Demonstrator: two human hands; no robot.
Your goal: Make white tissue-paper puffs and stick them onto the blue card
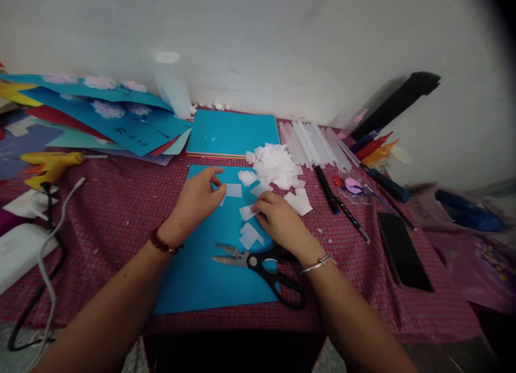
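A sheet of blue paper (201,281) lies in front of me. Over its upper left part is my left hand (197,198), thumb and forefinger apart with nothing visible between them. Its thumb tip is beside a small white paper piece (234,190). My right hand (278,217) has its fingers closed on the edge of another white paper piece (247,212), low over the sheet. More loose white pieces (250,236) lie below that hand. Black-handled scissors (253,261) rest with blades parted on the sheet, near my right wrist.
Behind my right hand is a heap of white paper pieces (276,166). A stack of blue paper (234,131) stands by the wall, with glue sticks (310,142) beside it. Right are a black marker (326,190) and a phone (404,252); left, a yellow glue gun (52,166).
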